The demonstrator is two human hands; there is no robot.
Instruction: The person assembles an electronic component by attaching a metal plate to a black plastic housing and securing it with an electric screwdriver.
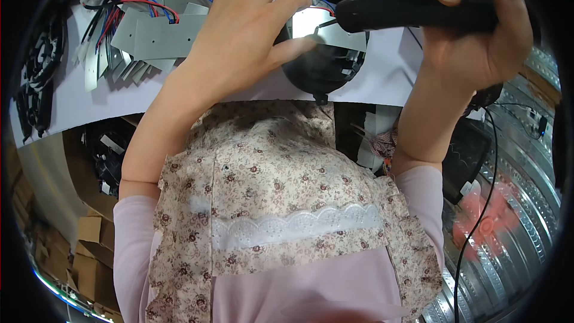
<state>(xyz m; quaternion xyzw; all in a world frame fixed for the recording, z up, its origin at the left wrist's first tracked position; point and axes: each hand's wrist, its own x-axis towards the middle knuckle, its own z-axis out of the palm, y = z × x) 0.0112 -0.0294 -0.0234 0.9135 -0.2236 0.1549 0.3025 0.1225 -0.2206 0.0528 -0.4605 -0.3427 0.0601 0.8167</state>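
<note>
My right hand [469, 51] is wrapped round a black power screwdriver [406, 7] that lies nearly level. The thin bit at its left end meets, or hovers just over, a shiny metal plate [344, 36]; contact cannot be made out. That plate sits on a round black housing [323, 78] near the table's front edge. From the left, my left hand [242, 33] grips the housing, thumb low and fingers beyond, partly over the plate. Blue and red wires [321, 1] run behind the plate. My left fingers hide part of the housing's left side.
Stacked metal plates [158, 36] with red, blue and black wires lie left on the white table [382, 84]. Black cables [39, 81] bunch at its far left. Cardboard boxes [92, 257] stand lower left. A thin black cord [491, 173] hangs at right, near a red fan-like shape [485, 224].
</note>
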